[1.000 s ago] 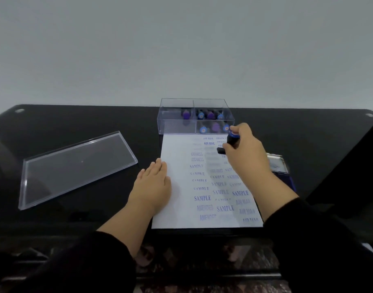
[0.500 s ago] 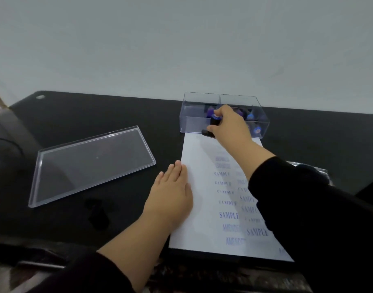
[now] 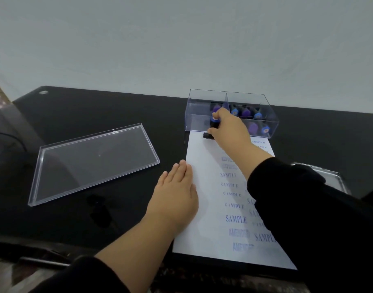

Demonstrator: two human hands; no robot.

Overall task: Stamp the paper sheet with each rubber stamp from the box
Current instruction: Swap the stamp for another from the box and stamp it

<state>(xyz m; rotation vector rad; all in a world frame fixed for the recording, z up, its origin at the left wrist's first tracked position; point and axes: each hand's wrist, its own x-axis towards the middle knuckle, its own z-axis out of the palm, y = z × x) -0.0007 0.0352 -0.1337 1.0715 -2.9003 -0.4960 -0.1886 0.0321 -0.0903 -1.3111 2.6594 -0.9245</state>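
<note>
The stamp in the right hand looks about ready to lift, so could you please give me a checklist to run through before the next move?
1. Right hand grips the stamp: ok.
2. Stamp base meets the paper sheet near its top edge: ok.
3. Left hand lies flat on the sheet's left edge: ok.
4. Bare paper remains along the left side: ok.
5. Clean imprint under the stamp: cannot tell, hidden.
6. Clear box open, lid set aside to the left: ok.
</note>
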